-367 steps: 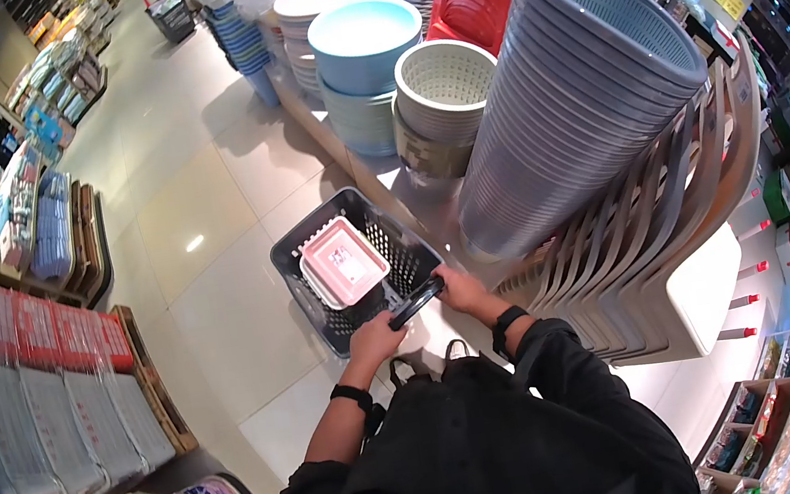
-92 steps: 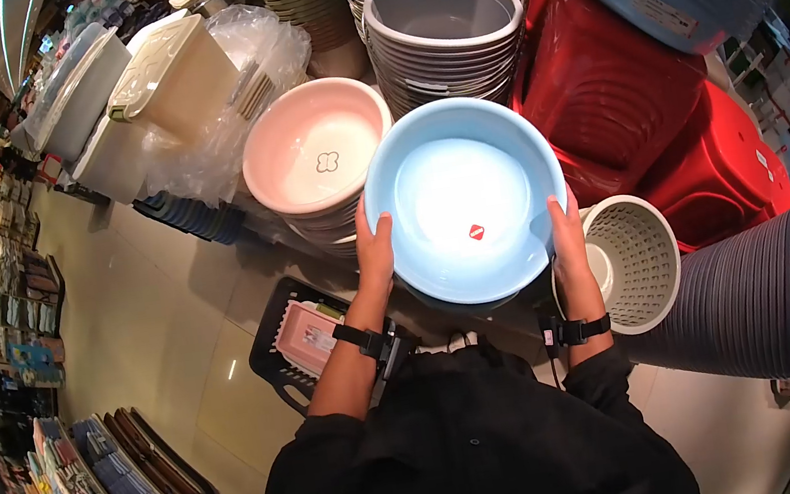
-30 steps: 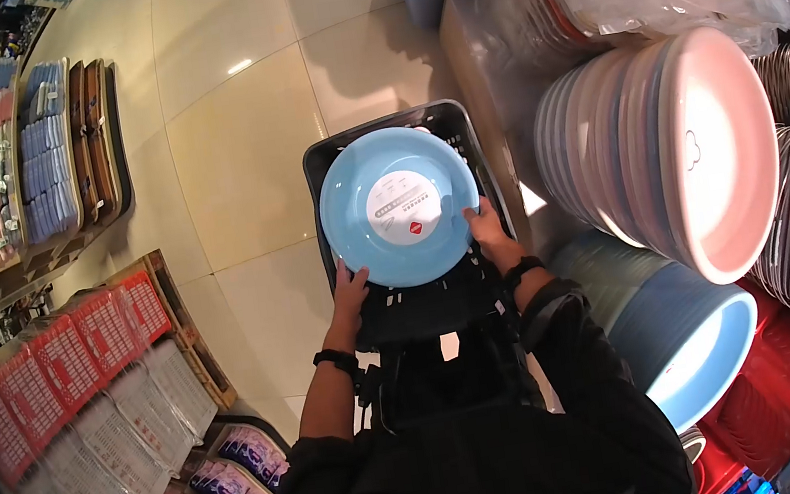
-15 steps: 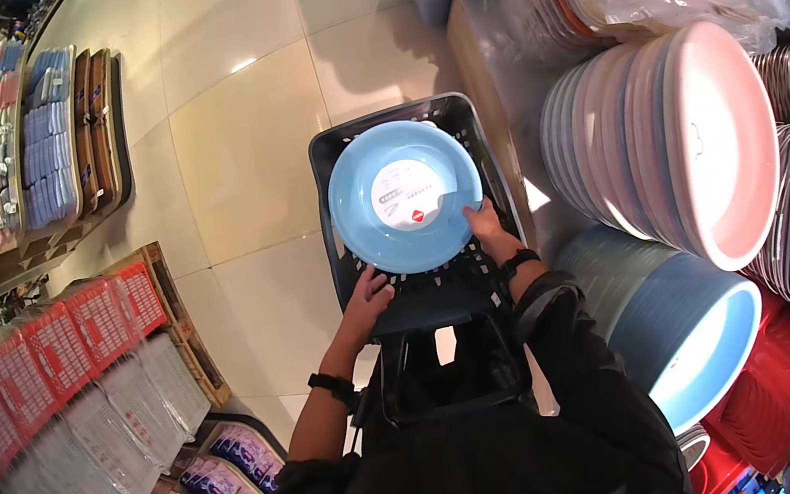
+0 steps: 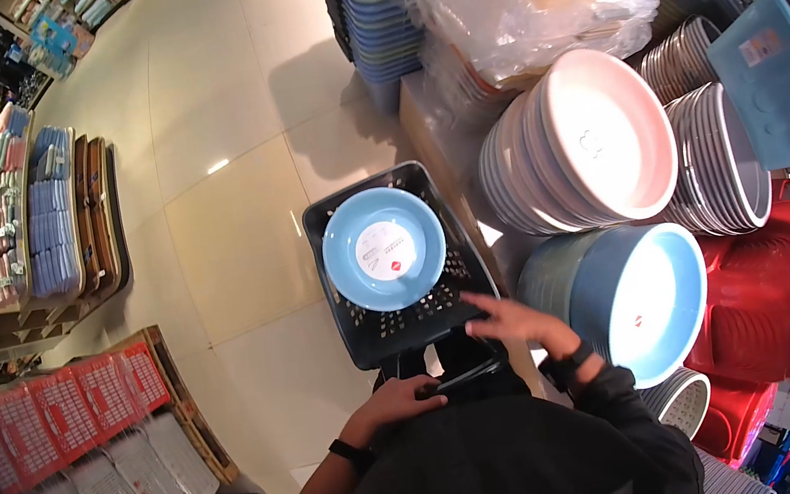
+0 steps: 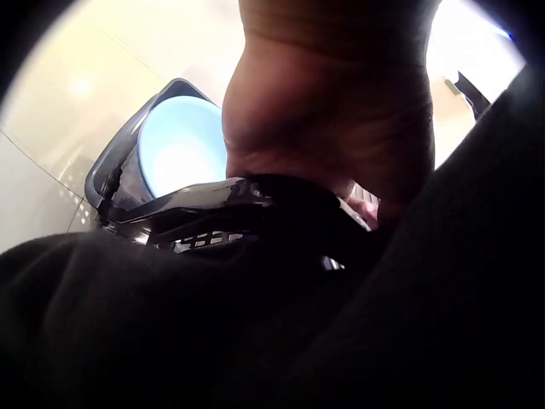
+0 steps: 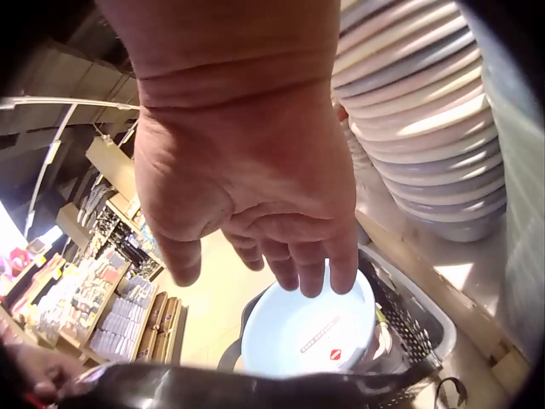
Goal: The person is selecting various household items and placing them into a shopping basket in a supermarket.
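A round light-blue plastic basin (image 5: 383,249) with a white label and red mark sits in the black wheeled shopping basket (image 5: 408,338), slightly tilted against its far-left side. My left hand (image 5: 399,401) holds the basket's black pull handle (image 5: 474,375) close to my body; the left wrist view shows the palm over the handle (image 6: 204,203), its fingers mostly hidden. Above the basket's near right corner hovers my right hand (image 5: 515,321), fingers spread and holding nothing. In the right wrist view its fingers (image 7: 311,268) overlap the basin (image 7: 298,332).
Stacked pink basins (image 5: 607,141) and blue basins (image 5: 640,303) lean along the display ledge on the right, with red plastic stools (image 5: 742,309) beyond. Wrapped crates (image 5: 75,413) on a pallet and a shelf of folded textiles (image 5: 56,209) line the left. Tiled floor (image 5: 231,230) lies between.
Both hands held the blue basin, lifted from the display and set into the basket. They have since let go; the left moved back to the handle, the right drew back toward me.
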Demonstrator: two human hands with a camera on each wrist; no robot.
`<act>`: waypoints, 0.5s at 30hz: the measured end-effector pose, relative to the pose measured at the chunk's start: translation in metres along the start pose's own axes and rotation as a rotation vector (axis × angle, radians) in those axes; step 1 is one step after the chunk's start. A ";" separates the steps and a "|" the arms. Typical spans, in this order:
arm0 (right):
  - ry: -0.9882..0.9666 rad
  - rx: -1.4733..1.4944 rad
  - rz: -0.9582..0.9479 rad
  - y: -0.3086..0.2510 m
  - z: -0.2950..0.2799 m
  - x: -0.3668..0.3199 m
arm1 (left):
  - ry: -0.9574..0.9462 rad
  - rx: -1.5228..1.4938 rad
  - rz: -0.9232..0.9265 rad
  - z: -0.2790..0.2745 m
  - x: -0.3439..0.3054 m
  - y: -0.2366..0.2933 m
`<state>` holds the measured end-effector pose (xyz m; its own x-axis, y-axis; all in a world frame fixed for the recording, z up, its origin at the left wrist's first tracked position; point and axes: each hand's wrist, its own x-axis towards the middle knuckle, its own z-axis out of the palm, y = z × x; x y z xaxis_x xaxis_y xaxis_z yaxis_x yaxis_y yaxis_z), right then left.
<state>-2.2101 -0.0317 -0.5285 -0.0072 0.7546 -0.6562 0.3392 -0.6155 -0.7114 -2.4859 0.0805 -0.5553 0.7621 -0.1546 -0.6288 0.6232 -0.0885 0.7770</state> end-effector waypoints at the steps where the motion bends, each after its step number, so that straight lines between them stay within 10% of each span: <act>1: -0.047 -0.037 -0.005 0.004 0.010 -0.014 | 0.023 -0.010 0.051 0.005 0.005 -0.008; 15: 0.209 -0.359 -0.210 -0.003 0.027 -0.019 | 0.292 -0.003 0.206 -0.023 0.020 -0.003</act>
<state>-2.2364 -0.0507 -0.5206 0.0670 0.9068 -0.4162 0.6551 -0.3547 -0.6672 -2.4688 0.1008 -0.5710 0.8894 0.1189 -0.4414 0.4518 -0.0816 0.8884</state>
